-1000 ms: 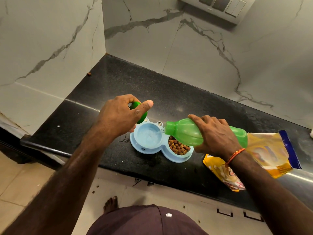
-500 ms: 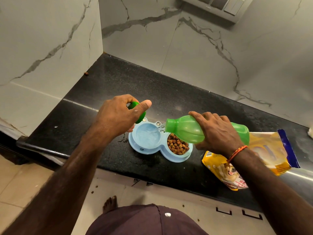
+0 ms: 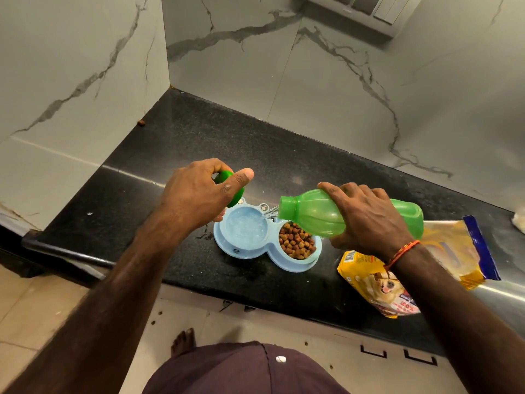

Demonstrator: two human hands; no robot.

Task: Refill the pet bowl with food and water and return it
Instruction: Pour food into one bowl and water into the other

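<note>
Head view: the pet bowl (image 3: 257, 253), a light blue double dish, sits on the black countertop (image 3: 284, 155) close to its front edge. Its right compartment holds brown kibble (image 3: 297, 243); its left compartment holds water (image 3: 246, 227). The right hand (image 3: 366, 220) is clamped around the green bottle (image 3: 315, 213), which is tipped nearly level with its open mouth above the divider, and a thin stream falls into the left compartment. The left hand (image 3: 199, 194) is closed on the green cap (image 3: 227, 180), held just above the bowl's left rim. A yellow food bag (image 3: 375, 285) lies on the countertop to the right, partly under the right forearm.

Step in hand: filling the water side; the food side appears done. The next move calls for righting the bottle before the water reaches the rim, refitting the cap, then lifting the bowl level to avoid a spill.
</note>
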